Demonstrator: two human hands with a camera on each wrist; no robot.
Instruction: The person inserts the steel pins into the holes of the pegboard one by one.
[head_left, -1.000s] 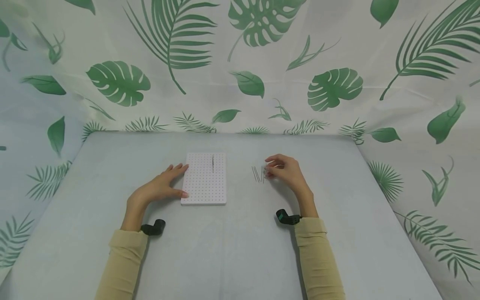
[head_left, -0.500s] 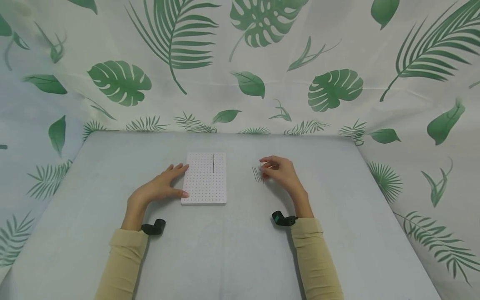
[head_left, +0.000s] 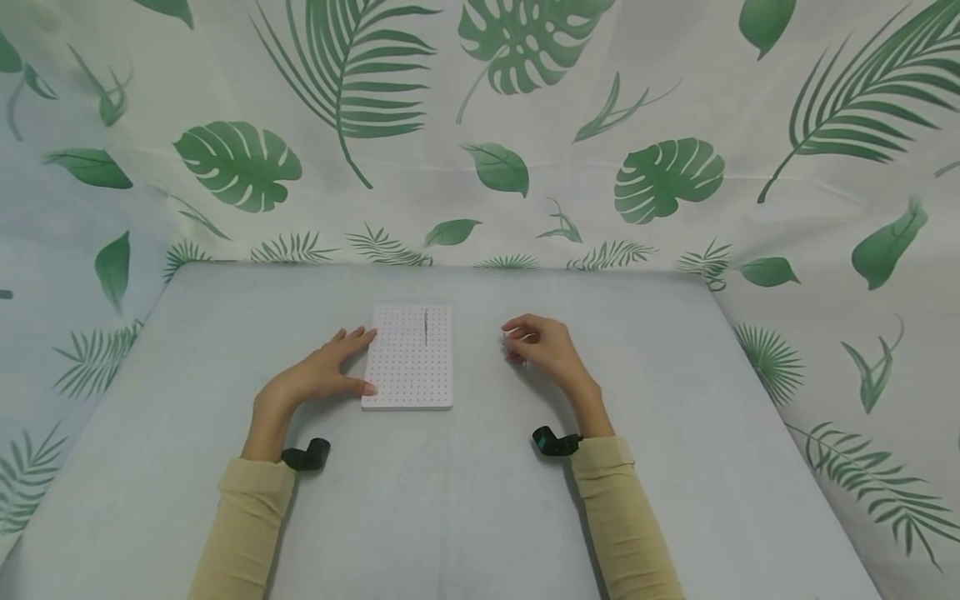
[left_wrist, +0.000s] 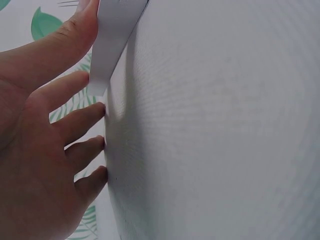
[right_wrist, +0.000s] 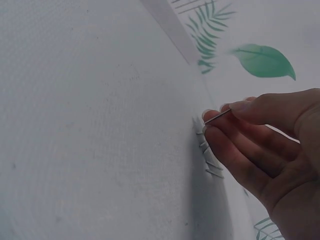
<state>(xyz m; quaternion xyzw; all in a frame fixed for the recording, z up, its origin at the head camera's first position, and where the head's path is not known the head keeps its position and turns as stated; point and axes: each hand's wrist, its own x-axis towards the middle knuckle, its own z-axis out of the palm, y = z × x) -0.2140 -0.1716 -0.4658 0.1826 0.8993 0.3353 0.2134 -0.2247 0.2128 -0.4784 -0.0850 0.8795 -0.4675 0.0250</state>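
Observation:
A white pegboard (head_left: pixel 407 358) with rows of small holes lies flat on the table. Several thin metal pins (head_left: pixel 427 327) stand in a line near its top right. My left hand (head_left: pixel 318 371) rests at the board's left edge, its thumb and index finger touching the side; in the left wrist view the fingers (left_wrist: pixel 82 120) are spread and fairly straight. To the right of the board, my right hand (head_left: pixel 543 346) pinches a thin metal pin (right_wrist: pixel 218 116) between thumb and fingertips, just above the table. Several more pins (right_wrist: pixel 213 170) lie under that hand, hidden from the head view.
The pale table (head_left: pixel 450 500) runs back to a white cloth backdrop (head_left: pixel 555 167) printed with green leaves. A black wrist camera (head_left: pixel 307 455) sits on the left wrist, another camera (head_left: pixel 555 442) on the right. The pegboard's side (right_wrist: pixel 170 30) shows ahead of the right hand.
My right hand has moved left toward the board, passing over the loose pins and now covering them in the head view. My left hand and the board have stayed still.

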